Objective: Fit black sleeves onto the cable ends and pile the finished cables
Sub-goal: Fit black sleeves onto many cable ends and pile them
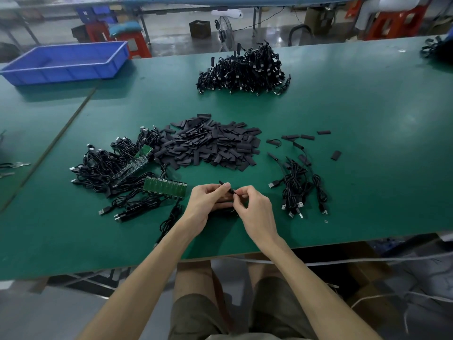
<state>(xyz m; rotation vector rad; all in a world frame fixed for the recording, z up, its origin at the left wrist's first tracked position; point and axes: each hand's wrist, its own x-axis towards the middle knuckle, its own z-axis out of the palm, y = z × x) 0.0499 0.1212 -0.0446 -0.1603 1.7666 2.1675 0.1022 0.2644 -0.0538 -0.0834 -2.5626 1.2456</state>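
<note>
My left hand (208,202) and my right hand (252,209) meet above the green table (355,106) near its front edge. Between their fingertips is a short black sleeve (226,187) on a cable end; the left thumb and fingers pinch the sleeve, the right fingers pinch the cable beside it. The rest of that cable (223,211) hangs coiled under my palms. A heap of loose black sleeves (210,143) lies just beyond. Cables joined to green circuit boards (115,168) lie to the left. A small pile of cables (299,187) lies to the right.
A large pile of black cables (245,69) sits at the far middle of the table. A blue plastic tray (66,62) stands at the far left. A few stray sleeves (308,136) lie right of the heap. Stools and boxes stand on the floor behind.
</note>
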